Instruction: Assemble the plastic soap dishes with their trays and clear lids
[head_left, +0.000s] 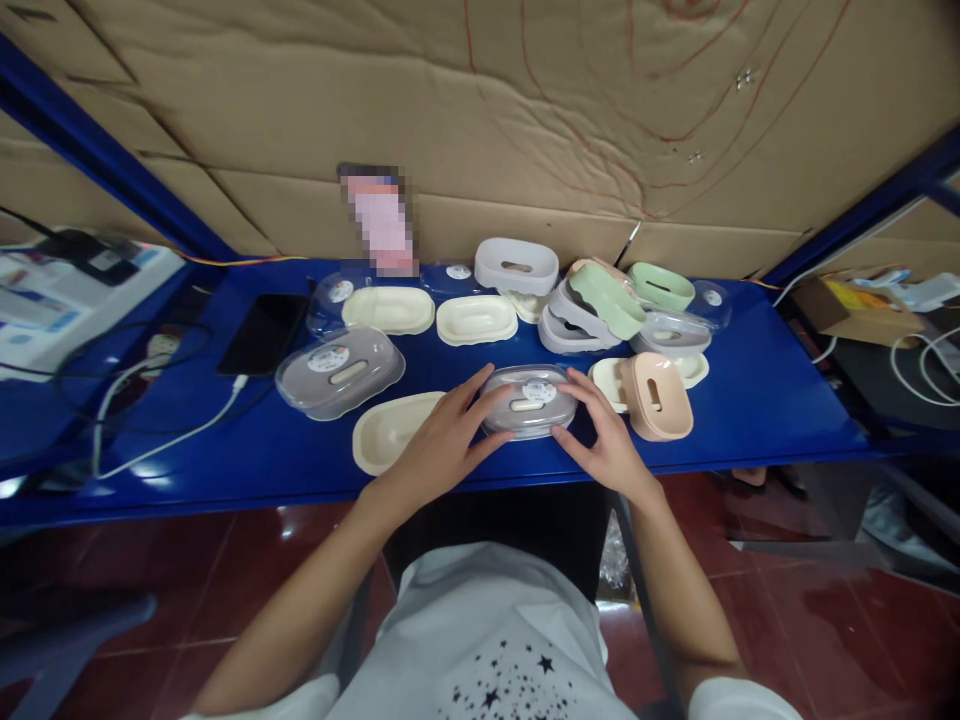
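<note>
Near the front edge of the blue table sits a grey oval plastic box with a clear lid (531, 425) and a round white sticker on top. My left hand (454, 425) grips its left side, thumb at the front and fingers over the lid. From the right, my right hand (604, 440) holds the opposite end with fingers on the lid and thumb at the front corner. A cream oval tray (375, 440) lies partly behind my left hand. Just beyond my right hand, a peach slotted oval tray (661, 398) leans on its side against a cream piece (611, 382).
Another lidded grey box (341, 375) stands to the left. Cream trays (476, 320) and stacked grey and green trays (609, 300) line the back. A black phone (262, 335) with a white cable (184, 435) lies left; cardboard (450, 110) covers the back wall.
</note>
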